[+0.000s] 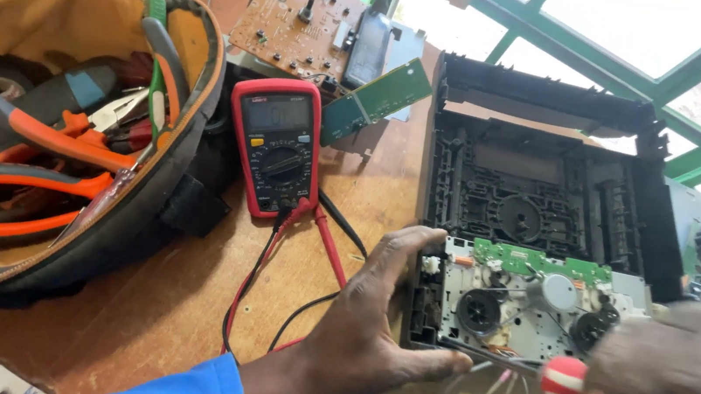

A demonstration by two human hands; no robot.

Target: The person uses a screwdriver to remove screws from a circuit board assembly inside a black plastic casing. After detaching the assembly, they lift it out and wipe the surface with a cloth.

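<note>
— Where are my hands?

— My left hand [366,331] lies flat on the bench [179,310], fingers spread, thumb along the near edge of the deck [532,301] and fingertips touching its left side.

— And the right?

— My right hand [672,383] is blurred at the lower right, closed around a screwdriver [562,384] with a red and white handle; its shaft points left over the deck's near edge.

— Where does the deck sit?

— In the front of the black chassis [548,158], right of centre on the bench.

— What else?

— A red meter [277,145] with its leads [254,274] just left of my left hand, a tool bag [67,138] of pliers far left, circuit boards [300,20] behind.
</note>
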